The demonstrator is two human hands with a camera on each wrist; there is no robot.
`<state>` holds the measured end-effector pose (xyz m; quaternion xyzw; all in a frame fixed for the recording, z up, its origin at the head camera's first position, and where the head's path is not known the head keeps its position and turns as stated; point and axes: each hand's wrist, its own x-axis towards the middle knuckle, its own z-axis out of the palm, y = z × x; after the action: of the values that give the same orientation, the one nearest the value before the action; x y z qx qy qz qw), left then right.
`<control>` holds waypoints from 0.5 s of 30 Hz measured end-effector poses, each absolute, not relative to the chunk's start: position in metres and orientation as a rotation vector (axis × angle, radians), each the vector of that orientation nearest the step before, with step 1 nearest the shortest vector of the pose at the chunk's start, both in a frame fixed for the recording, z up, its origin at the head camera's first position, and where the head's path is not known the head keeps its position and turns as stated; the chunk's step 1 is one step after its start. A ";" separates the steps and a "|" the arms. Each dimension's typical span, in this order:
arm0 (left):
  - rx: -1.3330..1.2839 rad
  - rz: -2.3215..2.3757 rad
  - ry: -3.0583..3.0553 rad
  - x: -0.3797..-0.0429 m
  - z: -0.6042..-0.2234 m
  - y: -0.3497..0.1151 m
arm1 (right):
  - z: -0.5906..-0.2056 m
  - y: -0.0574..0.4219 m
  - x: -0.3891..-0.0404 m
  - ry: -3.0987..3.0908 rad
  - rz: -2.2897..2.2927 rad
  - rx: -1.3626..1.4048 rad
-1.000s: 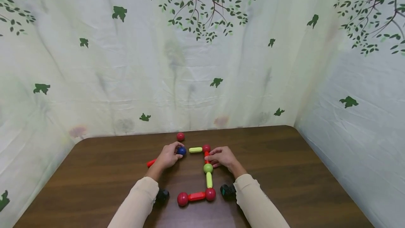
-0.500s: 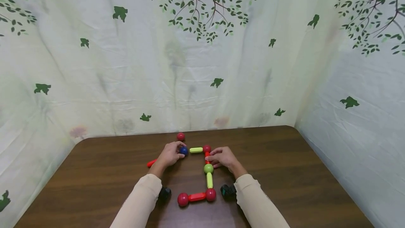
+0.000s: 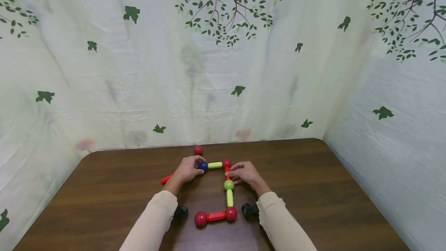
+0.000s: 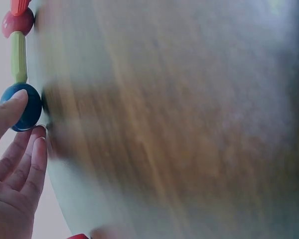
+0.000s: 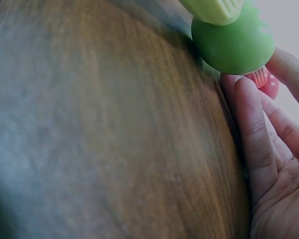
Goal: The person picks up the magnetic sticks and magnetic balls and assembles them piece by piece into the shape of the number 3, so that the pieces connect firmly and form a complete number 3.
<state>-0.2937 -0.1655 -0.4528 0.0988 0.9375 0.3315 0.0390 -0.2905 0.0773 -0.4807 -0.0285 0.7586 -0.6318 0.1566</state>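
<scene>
My left hand (image 3: 186, 170) pinches a blue ball (image 4: 31, 110) between thumb and fingers. That ball meets the left end of a yellow-green rod (image 3: 215, 165), whose other end joins a red ball (image 3: 226, 163). From there a red rod (image 3: 227, 175) runs toward me to a green ball (image 5: 234, 45). My right hand (image 3: 246, 172) grips this red rod, thumb and fingers on either side. Nearer me, a second yellow-green rod (image 3: 229, 198) leads to a red corner ball (image 3: 231, 214), then another red rod (image 3: 216, 216) and an end red ball (image 3: 200, 219).
Behind the left hand, a loose red ball (image 3: 198, 150) lies near the far edge of the brown table (image 3: 296, 189). A loose red rod (image 3: 166, 179) lies left of the left wrist, partly hidden. A leaf-patterned curtain (image 3: 209, 100) hangs beyond the table.
My left hand has moved slightly right with the blue ball, closing the gap to the upper yellow-green rod; they now touch. The right hand has stayed in place.
</scene>
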 end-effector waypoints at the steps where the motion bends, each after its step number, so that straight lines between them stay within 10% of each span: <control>1: 0.297 1.019 2.873 -0.294 -0.453 -0.166 | -0.480 0.077 -0.290 2.169 -1.809 -0.078; 15: 0.348 1.017 2.862 -0.283 -0.433 -0.181 | -0.480 0.076 -0.289 2.191 -1.804 -0.069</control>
<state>-0.2833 -0.1812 -0.4332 0.1137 0.9353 0.3324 0.0422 -0.2887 0.0759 -0.4800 -0.0240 0.7630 -0.6281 0.1506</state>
